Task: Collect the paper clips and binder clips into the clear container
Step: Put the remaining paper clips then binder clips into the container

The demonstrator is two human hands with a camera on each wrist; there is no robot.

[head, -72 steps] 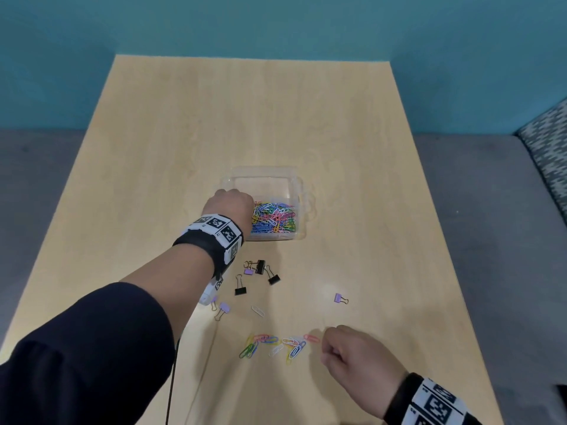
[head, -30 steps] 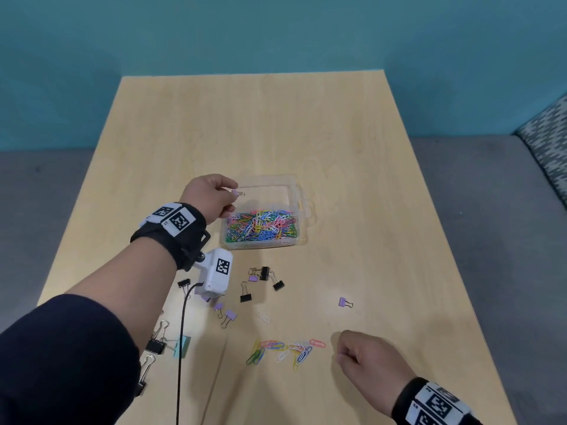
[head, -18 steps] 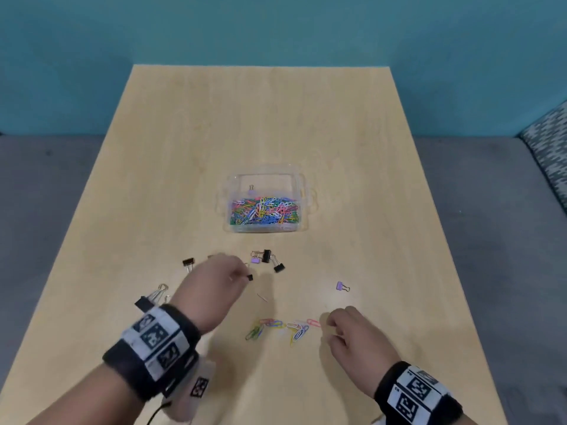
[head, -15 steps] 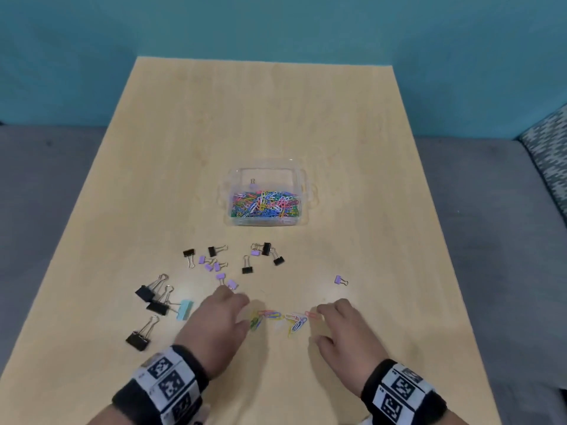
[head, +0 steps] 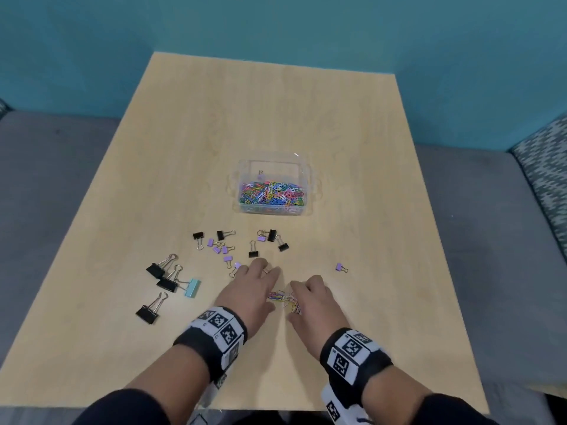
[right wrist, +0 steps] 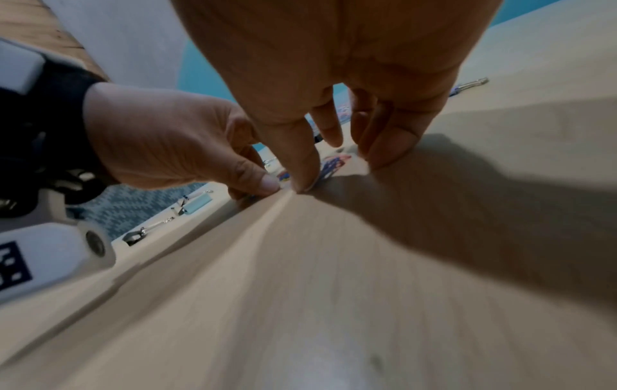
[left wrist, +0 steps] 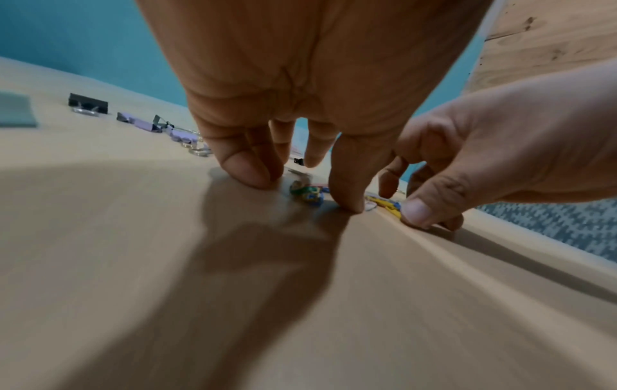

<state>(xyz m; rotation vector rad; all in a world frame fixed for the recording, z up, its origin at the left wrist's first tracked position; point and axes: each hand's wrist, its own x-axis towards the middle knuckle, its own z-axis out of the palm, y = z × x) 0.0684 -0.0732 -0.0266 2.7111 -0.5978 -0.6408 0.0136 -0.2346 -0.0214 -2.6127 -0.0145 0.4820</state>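
Observation:
The clear container (head: pixel 306 179) stands mid-table, its floor covered with coloured paper clips (head: pixel 270 193). Loose paper clips (head: pixel 283 297) lie bunched between my two hands near the front. My left hand (head: pixel 270 288) lies low with its fingers stretched forward and its fingertips (left wrist: pixel 247 171) on the wood beside the clips (left wrist: pixel 307 194). My right hand (head: pixel 293 300) curls thumb and fingers round the bunch (right wrist: pixel 333 165); its thumb (left wrist: pixel 417 213) presses on a yellow clip. Both thumbs nearly touch.
Small black and purple binder clips (head: pixel 253 253) lie scattered between the hands and the container, with one purple clip (head: pixel 339 266) alone at the right. Large black clips (head: pixel 167 283) and a teal one (head: pixel 192 288) lie left. The table's front edge (head: pixel 276 407) is close.
My left hand left the container and came back down beside the right hand. The row of loose paper clips has been pushed together into a bunch between the hands.

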